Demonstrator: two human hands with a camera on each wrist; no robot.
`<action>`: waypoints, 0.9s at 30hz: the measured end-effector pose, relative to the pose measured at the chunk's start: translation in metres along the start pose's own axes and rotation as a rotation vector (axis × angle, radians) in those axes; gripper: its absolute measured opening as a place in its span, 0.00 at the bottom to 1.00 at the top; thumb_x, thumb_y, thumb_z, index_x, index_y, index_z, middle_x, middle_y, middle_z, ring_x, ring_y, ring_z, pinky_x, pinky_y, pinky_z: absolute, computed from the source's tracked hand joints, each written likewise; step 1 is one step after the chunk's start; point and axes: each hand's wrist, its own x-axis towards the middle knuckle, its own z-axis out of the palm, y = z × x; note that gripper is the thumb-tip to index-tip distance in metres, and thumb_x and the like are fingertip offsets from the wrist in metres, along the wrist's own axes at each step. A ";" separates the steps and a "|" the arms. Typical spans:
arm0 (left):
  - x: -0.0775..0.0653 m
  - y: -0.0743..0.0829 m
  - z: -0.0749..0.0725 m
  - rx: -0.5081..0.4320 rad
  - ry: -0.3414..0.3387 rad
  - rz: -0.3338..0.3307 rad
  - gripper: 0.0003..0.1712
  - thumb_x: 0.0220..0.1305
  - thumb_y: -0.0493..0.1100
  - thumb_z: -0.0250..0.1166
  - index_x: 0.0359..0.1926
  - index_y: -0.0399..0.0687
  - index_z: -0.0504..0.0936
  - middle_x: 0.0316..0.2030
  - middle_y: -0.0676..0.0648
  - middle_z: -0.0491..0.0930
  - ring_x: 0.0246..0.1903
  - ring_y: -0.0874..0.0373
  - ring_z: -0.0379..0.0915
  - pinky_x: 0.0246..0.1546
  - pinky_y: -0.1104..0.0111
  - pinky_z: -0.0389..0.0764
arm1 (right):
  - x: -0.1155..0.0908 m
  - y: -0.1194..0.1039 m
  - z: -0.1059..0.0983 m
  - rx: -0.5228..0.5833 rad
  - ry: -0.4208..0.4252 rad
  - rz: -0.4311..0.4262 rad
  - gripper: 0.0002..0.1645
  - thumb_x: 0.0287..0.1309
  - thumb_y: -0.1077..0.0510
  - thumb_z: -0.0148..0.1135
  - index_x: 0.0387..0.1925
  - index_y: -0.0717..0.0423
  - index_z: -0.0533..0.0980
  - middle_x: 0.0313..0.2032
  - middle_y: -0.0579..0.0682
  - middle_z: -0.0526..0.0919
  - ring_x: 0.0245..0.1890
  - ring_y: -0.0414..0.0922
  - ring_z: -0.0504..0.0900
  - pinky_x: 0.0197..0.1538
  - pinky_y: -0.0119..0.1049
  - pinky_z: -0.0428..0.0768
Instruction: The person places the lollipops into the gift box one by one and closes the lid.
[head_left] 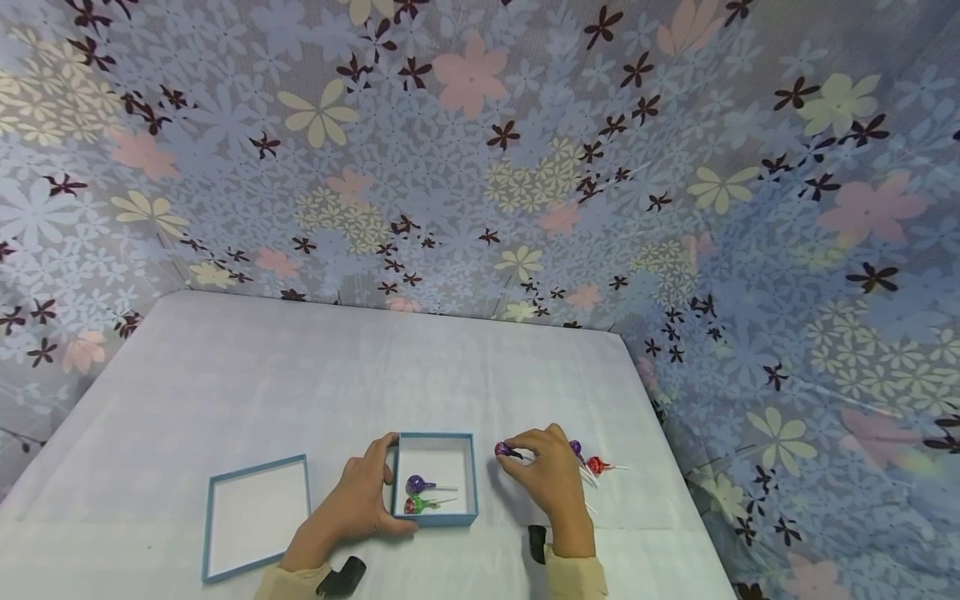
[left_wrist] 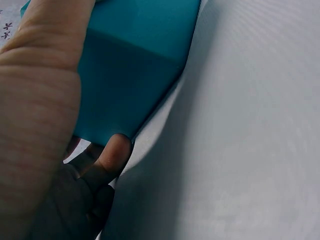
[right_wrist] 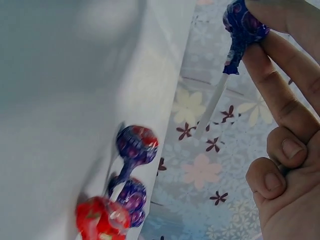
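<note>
A light-blue square box point(head_left: 438, 521) with a white inside stands upright on the table, two lollipops lying in it: a purple-wrapped one point(head_left: 416, 484) and a green-and-red one point(head_left: 412, 505). My left hand point(head_left: 358, 498) grips the box by its left side, thumb at the front corner and fingers toward the back; the left wrist view shows the blue wall close up. To the right of the box, my right hand point(head_left: 551, 477) pinches a purple-wrapped lollipop point(right_wrist: 245, 22) by its head between thumb and fingers, its white stick hanging free in the right wrist view.
Beyond the right hand lie more lollipops, among them a red one point(head_left: 597, 465) and a purple one point(head_left: 576, 447), partly hidden by that hand. The shallow blue-edged lid point(head_left: 257, 518) rests inside-up left of the left hand. Flowered cloth point(head_left: 465, 208) hangs behind the white-covered table point(head_left: 375, 367).
</note>
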 end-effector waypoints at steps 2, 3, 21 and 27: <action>0.000 0.000 0.000 -0.001 0.002 0.003 0.81 0.25 0.69 0.84 0.76 0.44 0.50 0.37 0.57 0.68 0.41 0.57 0.60 0.50 0.57 0.65 | 0.002 -0.003 0.000 0.007 -0.002 -0.012 0.13 0.38 0.53 0.85 0.30 0.46 0.90 0.31 0.37 0.88 0.31 0.43 0.72 0.35 0.33 0.70; 0.000 0.000 0.000 -0.001 0.002 0.004 0.81 0.25 0.68 0.84 0.76 0.44 0.50 0.37 0.57 0.68 0.41 0.57 0.60 0.49 0.57 0.66 | 0.003 -0.005 0.001 0.012 0.000 -0.015 0.13 0.38 0.53 0.85 0.29 0.46 0.90 0.31 0.37 0.88 0.31 0.44 0.72 0.35 0.33 0.70; 0.001 -0.005 0.000 -0.009 0.005 0.043 0.81 0.26 0.70 0.83 0.76 0.41 0.51 0.37 0.58 0.67 0.38 0.60 0.62 0.51 0.56 0.63 | 0.016 -0.037 0.006 0.014 0.000 -0.116 0.12 0.40 0.51 0.85 0.30 0.42 0.89 0.32 0.34 0.88 0.31 0.34 0.67 0.34 0.30 0.71; 0.001 -0.003 -0.001 -0.007 0.005 0.019 0.81 0.25 0.70 0.84 0.76 0.42 0.51 0.37 0.57 0.68 0.40 0.58 0.61 0.50 0.57 0.65 | 0.021 -0.048 0.006 0.021 0.005 -0.178 0.10 0.42 0.50 0.84 0.30 0.42 0.89 0.32 0.34 0.87 0.30 0.34 0.66 0.33 0.28 0.69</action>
